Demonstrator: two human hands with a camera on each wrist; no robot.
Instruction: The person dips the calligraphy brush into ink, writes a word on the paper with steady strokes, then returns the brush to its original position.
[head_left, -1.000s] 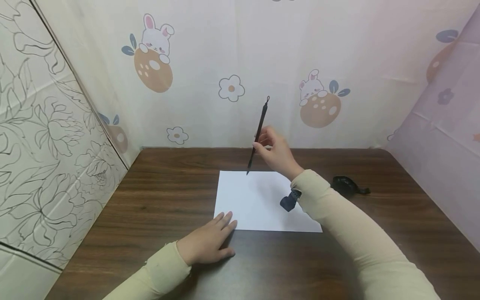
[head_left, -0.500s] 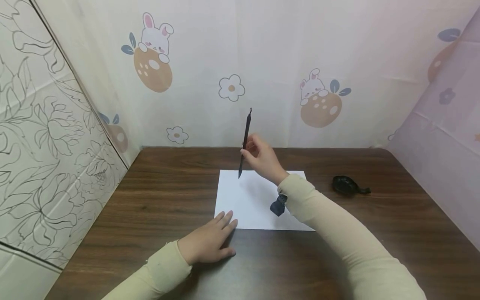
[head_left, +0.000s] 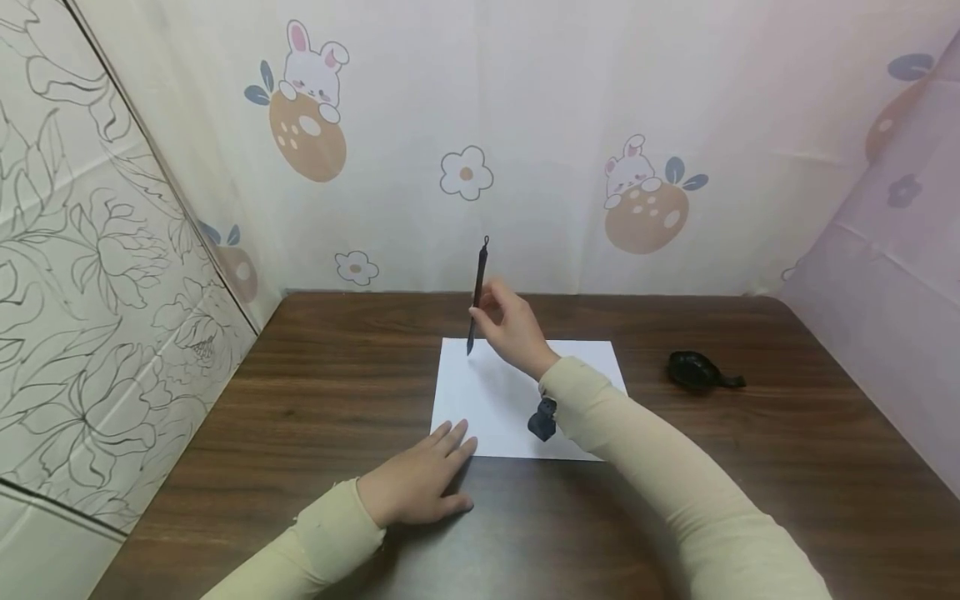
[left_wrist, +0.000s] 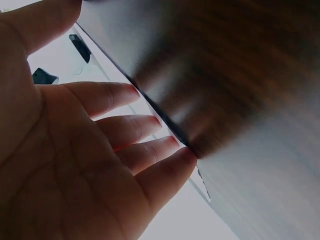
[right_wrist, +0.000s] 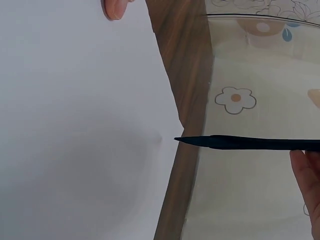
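1. The right hand [head_left: 513,329] pinched a dark brush [head_left: 480,275] between thumb and fingers, gripping it partway along the handle.
2. The brush was nearly upright, its looped end at the top leaning slightly right; its pointed tip hung just above the far left corner of the white paper [head_left: 457,396].
3. The left hand [head_left: 416,482] lay with fingers extended and spread, fingertips on the near left corner of the paper, the thumb off to the right of them, beyond the sheet's near edge.
4. The paper lay flat on a brown wood-grained table [head_left: 300,417].
5. A small black dish [head_left: 693,371] with a short handle pointing right sat right of the paper, well apart from it.
6. A dark device [head_left: 542,419] was worn at the right wrist, below a pale sleeve [head_left: 660,467].
7. Cloth [head_left: 540,100] printed with rabbits and flowers hung behind the table's far edge.
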